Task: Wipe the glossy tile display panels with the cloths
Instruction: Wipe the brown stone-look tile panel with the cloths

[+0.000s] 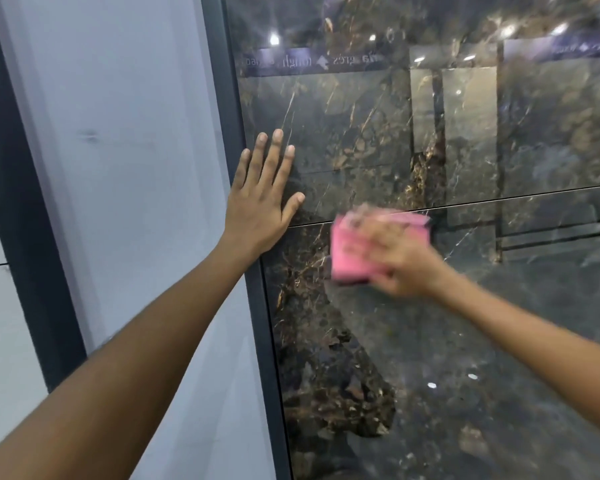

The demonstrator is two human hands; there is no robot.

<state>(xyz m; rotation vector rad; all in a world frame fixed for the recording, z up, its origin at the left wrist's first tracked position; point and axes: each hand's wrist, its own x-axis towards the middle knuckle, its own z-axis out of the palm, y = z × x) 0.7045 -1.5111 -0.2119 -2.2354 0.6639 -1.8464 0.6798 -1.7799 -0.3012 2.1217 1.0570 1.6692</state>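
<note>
A dark metal frame (pixel 234 140) edges the glossy dark marble-veined tile panel (pixel 361 341), with a pale grey panel (pixel 136 168) beside it. The left hand (pixel 262 199) lies flat, fingers straight, against the tile. The blurred right hand (pixel 392 258) seems to press a folded pink cloth (pixel 349 251) at the horizontal joint (pixel 499 199).

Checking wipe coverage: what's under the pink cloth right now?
The pink cloth lies against the dark marble tile panel, just below the horizontal joint, pressed there by the right hand. The patch of tile beneath is covered, and the cloth is motion-blurred.
</note>
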